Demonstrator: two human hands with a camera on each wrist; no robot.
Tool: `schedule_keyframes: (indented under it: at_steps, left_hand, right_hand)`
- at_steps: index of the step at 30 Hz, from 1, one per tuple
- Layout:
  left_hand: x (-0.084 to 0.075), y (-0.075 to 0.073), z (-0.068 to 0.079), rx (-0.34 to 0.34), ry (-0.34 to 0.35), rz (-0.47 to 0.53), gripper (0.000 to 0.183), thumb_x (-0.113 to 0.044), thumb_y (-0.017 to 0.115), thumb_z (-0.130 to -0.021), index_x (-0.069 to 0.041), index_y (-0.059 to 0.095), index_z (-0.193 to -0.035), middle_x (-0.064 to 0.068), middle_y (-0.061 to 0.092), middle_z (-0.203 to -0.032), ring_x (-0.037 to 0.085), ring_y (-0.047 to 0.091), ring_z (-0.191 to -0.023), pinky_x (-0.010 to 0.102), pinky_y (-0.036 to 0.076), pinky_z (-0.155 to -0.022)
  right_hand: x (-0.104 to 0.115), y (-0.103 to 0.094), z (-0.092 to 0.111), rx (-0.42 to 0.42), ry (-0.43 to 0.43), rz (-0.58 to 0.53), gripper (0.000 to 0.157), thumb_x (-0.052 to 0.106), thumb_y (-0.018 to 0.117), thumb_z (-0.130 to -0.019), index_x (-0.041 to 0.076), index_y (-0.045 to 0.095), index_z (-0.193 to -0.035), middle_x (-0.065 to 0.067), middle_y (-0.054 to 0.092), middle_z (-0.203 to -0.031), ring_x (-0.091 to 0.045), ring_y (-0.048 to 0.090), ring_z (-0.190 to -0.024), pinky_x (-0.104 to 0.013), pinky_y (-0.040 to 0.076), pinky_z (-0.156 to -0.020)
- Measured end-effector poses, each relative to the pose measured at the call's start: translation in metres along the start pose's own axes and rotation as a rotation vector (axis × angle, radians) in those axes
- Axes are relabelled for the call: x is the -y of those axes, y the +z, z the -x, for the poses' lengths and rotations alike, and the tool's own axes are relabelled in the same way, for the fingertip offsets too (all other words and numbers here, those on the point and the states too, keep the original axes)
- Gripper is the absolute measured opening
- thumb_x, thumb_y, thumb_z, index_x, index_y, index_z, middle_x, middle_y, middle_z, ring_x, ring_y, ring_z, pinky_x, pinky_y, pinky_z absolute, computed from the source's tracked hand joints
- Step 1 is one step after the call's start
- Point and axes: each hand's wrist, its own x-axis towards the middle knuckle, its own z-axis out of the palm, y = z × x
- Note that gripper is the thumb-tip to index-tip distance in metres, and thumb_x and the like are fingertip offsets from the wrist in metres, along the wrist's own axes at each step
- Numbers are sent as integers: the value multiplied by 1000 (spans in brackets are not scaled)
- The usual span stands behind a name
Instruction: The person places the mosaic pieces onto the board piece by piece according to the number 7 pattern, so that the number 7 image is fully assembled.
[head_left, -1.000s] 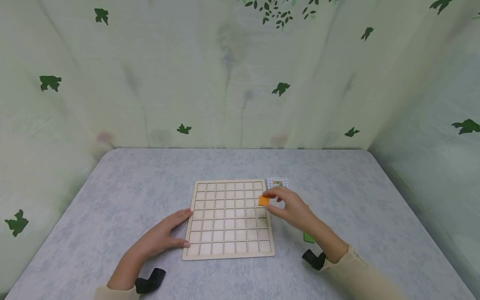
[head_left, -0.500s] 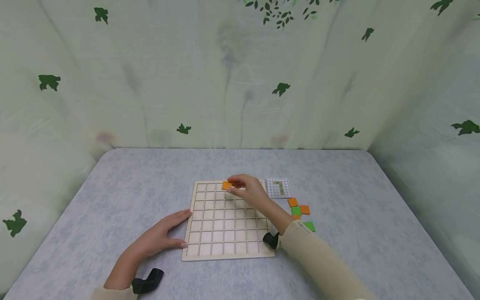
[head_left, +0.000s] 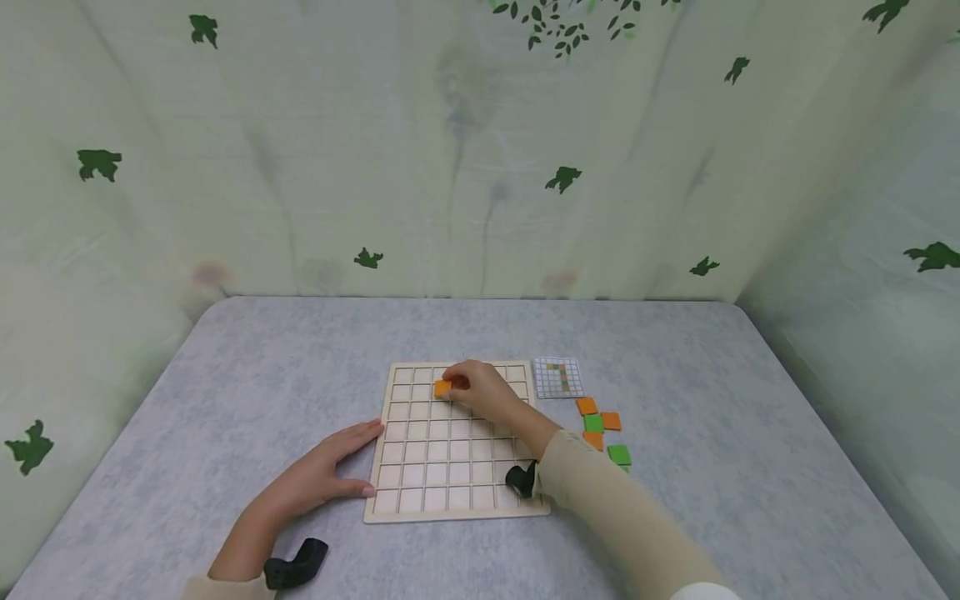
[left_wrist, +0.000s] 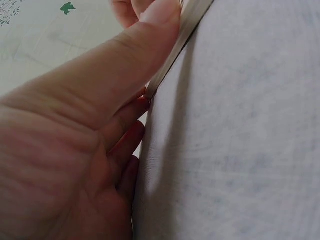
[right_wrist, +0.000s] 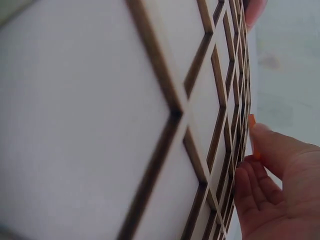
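Note:
A pale wooden grid board (head_left: 459,452) with square recesses lies on the table. My right hand (head_left: 483,392) pinches an orange square tile (head_left: 442,389) between thumb and fingers, over the second row from the board's far edge, left of its middle. In the right wrist view the tile (right_wrist: 254,136) shows edge-on at the fingertips, close over the grid. My left hand (head_left: 330,468) rests along the board's left edge, thumb and fingers spread and touching the rim. The left wrist view shows the left thumb (left_wrist: 130,50) against the board's side.
A small printed pattern card (head_left: 547,383) lies beside the board's far right corner. Nearer on the right are loose orange tiles (head_left: 611,421) and green tiles (head_left: 619,454). Black wrist cameras (head_left: 296,565) sit at both wrists. A leaf-printed cloth hangs behind the table.
My right hand has carried the orange tile leftward from the board's right edge, then slightly nearer. The card and loose tiles are uncovered. My left hand has stayed on the board's edge.

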Motion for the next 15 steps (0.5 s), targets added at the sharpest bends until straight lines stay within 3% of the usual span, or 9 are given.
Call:
schedule_keyframes:
  at_steps: [6,11,15]
  left_hand:
    - [-1,1,-1,0,-12,-6,90,-46,72,-68,-5,35,-139,17,31,-141,40,23,-128,57,21,-98]
    - [0,1,-1,-14,-4,-4,90,-46,72,-67,-4,36,-138,17,31,-141,40,23,-127,57,21,-98]
    - [0,1,-1,-10,5,6,89,-45,72,-68,-5,36,-138,17,31,-141,41,23,-127,57,21,-97]
  right_hand:
    - [0,2,-2,23,30,41,22,13,64,-84,10,65,-106,2,54,-92,-11,47,-78,-22,41,-67]
    - [5,1,-3,74,54,82,32,17,65,-84,14,63,-115,2,49,-88,-13,41,-73,-24,36,-61]
    - [5,-2,0,83,63,34,40,18,65,-84,14,57,-123,0,51,-94,-12,45,-78,-23,40,-65]
